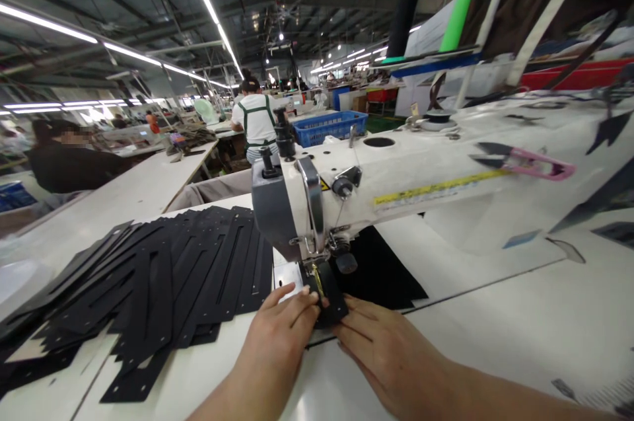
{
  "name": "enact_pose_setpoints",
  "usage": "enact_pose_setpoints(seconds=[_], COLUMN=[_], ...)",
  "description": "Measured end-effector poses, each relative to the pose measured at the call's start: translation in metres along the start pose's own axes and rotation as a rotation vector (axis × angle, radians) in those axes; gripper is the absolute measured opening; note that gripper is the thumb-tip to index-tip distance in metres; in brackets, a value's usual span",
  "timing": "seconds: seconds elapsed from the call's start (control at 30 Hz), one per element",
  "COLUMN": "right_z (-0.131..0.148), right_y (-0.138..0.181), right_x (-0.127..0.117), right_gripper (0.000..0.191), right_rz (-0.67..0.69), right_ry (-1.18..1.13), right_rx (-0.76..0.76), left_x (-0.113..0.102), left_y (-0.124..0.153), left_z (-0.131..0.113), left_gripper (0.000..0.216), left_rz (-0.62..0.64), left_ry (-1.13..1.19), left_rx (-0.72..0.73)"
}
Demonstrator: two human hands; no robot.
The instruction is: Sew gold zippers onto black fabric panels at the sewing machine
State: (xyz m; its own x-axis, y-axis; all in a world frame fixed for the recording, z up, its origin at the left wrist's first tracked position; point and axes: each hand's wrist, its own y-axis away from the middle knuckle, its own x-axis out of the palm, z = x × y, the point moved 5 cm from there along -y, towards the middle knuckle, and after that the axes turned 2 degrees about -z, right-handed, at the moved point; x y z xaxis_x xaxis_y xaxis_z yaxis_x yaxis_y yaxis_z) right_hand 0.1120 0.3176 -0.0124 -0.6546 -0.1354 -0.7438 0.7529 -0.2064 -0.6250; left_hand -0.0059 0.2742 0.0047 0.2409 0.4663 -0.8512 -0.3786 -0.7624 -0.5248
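Note:
Under the needle of a white sewing machine (pixel 396 176) lies a small black piece (pixel 331 299). My left hand (pixel 280 335) rests on the table with its fingers stretched out, their tips pressing the piece's left edge. My right hand (pixel 386 348) lies flat on the table, fingers extended toward the piece's lower right edge and touching it. A larger black sheet (pixel 381 275) lies behind the needle under the machine arm.
A fanned pile of several black slotted strips (pixel 148 289) covers the table to the left. Pink thread snips (pixel 529 162) lie on the machine arm, thread cones (pixel 403 18) stand above. Other people sit at tables behind, near a blue crate (pixel 329 125).

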Motion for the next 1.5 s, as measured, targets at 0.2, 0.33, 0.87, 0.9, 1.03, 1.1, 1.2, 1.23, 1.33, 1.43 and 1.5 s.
enact_pose_setpoints(seconds=[0.2, 0.33, 0.87, 0.9, 1.03, 1.1, 1.2, 1.23, 1.33, 1.43, 1.5], right_z=[-0.008, -0.007, -0.008, -0.009, -0.016, -0.019, -0.022, -0.022, -0.023, -0.023, -0.024], right_y=[-0.011, -0.010, -0.016, -0.018, -0.024, -0.026, -0.026, -0.025, -0.024, -0.023, -0.022], right_x=[0.002, -0.001, -0.003, -0.003, -0.002, -0.001, -0.002, -0.001, -0.001, -0.001, -0.001], right_gripper=[0.030, 0.026, 0.025, 0.024, 0.021, 0.023, 0.026, 0.026, 0.027, 0.028, 0.029], right_rz=[0.006, -0.071, 0.006, 0.018, 0.061, 0.062, 0.058, 0.063, 0.092, 0.095, 0.094], right_ry=[0.014, 0.101, 0.098, 0.101, 0.102, 0.107, 0.106, 0.101, 0.094, 0.097, 0.100], right_rx=[0.004, 0.008, 0.022, 0.023, 0.031, 0.039, 0.057, 0.060, 0.060, 0.068, 0.081], left_x=[0.003, -0.003, 0.004, 0.006, 0.010, 0.011, 0.009, 0.009, 0.010, 0.013, 0.014], left_y=[-0.003, -0.004, -0.008, -0.009, -0.010, -0.011, -0.011, -0.010, -0.009, -0.007, -0.007], left_z=[0.013, 0.012, 0.012, 0.014, 0.022, 0.023, 0.023, 0.023, 0.023, 0.024, 0.024], left_gripper=[0.025, 0.024, 0.027, 0.025, 0.025, 0.025, 0.025, 0.026, 0.026, 0.025, 0.024], left_rz=[-0.042, -0.103, 0.001, 0.006, 0.011, 0.022, 0.021, 0.019, 0.022, 0.059, 0.066], left_ry=[-0.043, -0.094, -0.156, -0.156, -0.159, -0.160, -0.139, -0.125, -0.107, -0.113, -0.111], left_rx=[0.036, 0.040, 0.038, 0.035, -0.006, -0.019, -0.020, -0.015, -0.016, -0.035, -0.030])
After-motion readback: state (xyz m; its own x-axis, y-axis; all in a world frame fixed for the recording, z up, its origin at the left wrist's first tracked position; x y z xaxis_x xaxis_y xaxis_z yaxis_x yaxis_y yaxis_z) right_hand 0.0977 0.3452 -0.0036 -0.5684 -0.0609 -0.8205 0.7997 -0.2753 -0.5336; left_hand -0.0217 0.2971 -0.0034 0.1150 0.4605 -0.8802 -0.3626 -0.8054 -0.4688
